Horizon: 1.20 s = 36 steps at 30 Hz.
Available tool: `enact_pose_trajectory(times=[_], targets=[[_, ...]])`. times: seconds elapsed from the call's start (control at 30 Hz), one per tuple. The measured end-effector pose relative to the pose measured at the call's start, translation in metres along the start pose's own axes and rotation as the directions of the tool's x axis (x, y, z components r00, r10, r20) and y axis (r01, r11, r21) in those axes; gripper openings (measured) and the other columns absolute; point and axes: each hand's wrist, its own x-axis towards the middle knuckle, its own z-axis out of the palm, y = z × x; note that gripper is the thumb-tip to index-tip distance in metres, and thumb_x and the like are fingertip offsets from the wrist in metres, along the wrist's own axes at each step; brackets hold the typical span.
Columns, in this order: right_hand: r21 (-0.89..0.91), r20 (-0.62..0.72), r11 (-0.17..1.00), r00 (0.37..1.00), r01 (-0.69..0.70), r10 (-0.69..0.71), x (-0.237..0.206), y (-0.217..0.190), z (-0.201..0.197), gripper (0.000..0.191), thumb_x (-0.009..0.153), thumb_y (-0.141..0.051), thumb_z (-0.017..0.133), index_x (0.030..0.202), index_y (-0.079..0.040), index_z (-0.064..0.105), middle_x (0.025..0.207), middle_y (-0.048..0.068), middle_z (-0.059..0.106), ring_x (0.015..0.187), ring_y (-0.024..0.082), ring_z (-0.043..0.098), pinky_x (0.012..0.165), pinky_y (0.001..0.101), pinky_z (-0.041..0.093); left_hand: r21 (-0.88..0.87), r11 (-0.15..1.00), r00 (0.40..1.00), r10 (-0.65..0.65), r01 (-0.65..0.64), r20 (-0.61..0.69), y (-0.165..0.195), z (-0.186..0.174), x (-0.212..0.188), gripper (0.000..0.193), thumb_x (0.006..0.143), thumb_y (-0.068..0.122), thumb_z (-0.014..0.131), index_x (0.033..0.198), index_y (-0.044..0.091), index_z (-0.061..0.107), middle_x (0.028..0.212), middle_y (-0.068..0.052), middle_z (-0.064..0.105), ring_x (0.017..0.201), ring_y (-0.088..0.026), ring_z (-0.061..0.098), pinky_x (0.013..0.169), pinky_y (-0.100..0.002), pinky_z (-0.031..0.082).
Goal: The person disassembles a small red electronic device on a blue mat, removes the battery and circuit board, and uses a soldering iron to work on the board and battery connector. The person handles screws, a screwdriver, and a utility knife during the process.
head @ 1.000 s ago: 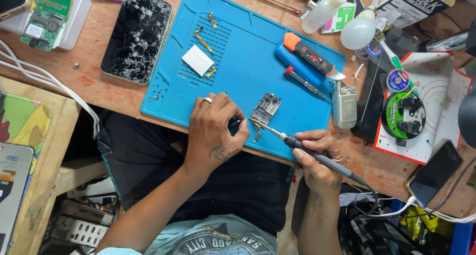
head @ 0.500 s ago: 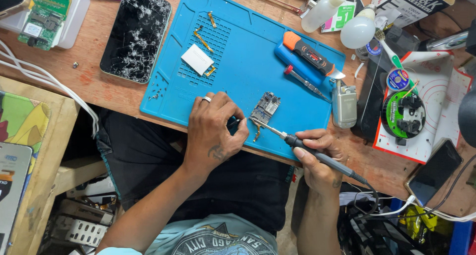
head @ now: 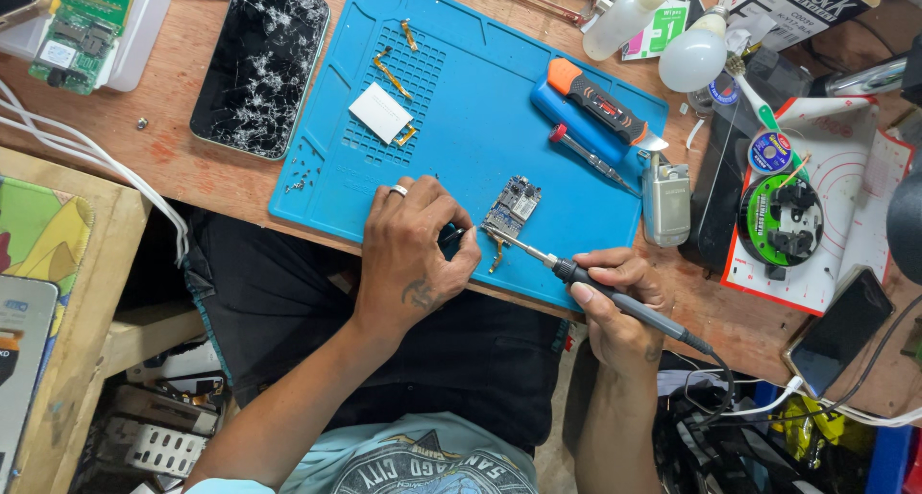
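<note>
Nothing much moved, right hand (head: 619, 307) still gripping soldering iron (head: 615, 297) on small circuit board (head: 512, 206), left hand (head: 415, 254) curled, pinching something dark, blue mat (head: 461, 120).

Both forearms are bare, no sleeves reaching the wrists. The left hand (head: 415, 254) wears a plain silver ring (head: 398, 191) on one finger and carries a small dark tattoo on its back, near the wrist. The right hand (head: 618, 307) has no ring or marking showing. The person wears a light blue T-shirt (head: 423, 460) with dark printed lettering and a graphic across the chest, and dark trousers (head: 461, 345).
</note>
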Motion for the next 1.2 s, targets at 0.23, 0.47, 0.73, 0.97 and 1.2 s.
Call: enact_pose_trajectory(times=[0.23,0.47,0.73,0.97,1.2], targets=[[0.005,0.003,1.0,1.0,-0.002,0.002,0.0015,-0.0012,0.0026,0.019,0.088,0.018,0.068,0.098,0.001,0.066,0.118,0.023,0.067,0.108,0.028,0.073,0.097,0.0348,0.064,0.007,1.0,1.0,-0.001,0.001,0.005,-0.0005,0.0007,0.0,0.011,0.078,0.015,0.074,0.074,0.009,0.065,0.085,-0.005,0.059,0.083,-0.022,0.058,0.085,-0.04,0.044],[-0.018,-0.017,1.0,1.0,0.003,-0.003,0.0013,0.0003,0.003,0.018,0.088,0.017,0.068,0.098,0.002,0.067,0.117,0.023,0.067,0.107,0.029,0.073,0.096,0.0351,0.064,0.01,1.0,1.0,0.006,-0.006,-0.001,-0.0018,0.0018,0.0,0.011,0.078,0.015,0.074,0.073,0.009,0.065,0.085,-0.005,0.059,0.083,-0.022,0.057,0.084,-0.039,0.044],[-0.01,0.001,1.0,1.0,0.003,-0.003,0.0,0.0016,-0.0004,0.021,0.087,0.016,0.071,0.099,-0.001,0.068,0.119,0.021,0.067,0.11,0.026,0.072,0.105,0.0372,0.06,0.008,1.0,1.0,0.006,-0.006,0.0,-0.0029,0.0033,0.0006,0.012,0.079,0.015,0.074,0.073,0.008,0.065,0.084,-0.005,0.059,0.081,-0.021,0.057,0.084,-0.039,0.044],[-0.002,0.003,1.0,1.0,0.003,-0.003,-0.0012,0.0009,-0.0014,0.023,0.085,0.017,0.072,0.099,-0.001,0.069,0.119,0.02,0.068,0.111,0.026,0.071,0.105,0.0377,0.06,-0.002,1.0,1.0,0.011,-0.011,-0.008,-0.0017,0.002,0.0018,0.012,0.078,0.015,0.074,0.073,0.008,0.065,0.085,-0.005,0.059,0.082,-0.022,0.058,0.084,-0.04,0.044],[0.013,-0.001,1.0,1.0,-0.008,0.008,-0.0005,0.0015,-0.0012,0.023,0.085,0.017,0.072,0.099,-0.001,0.069,0.12,0.02,0.067,0.113,0.027,0.07,0.106,0.0382,0.059,-0.024,1.0,1.0,-0.005,0.005,-0.011,-0.0002,-0.0006,0.003,0.012,0.077,0.014,0.073,0.072,0.008,0.064,0.084,-0.006,0.059,0.081,-0.022,0.058,0.082,-0.04,0.044]])
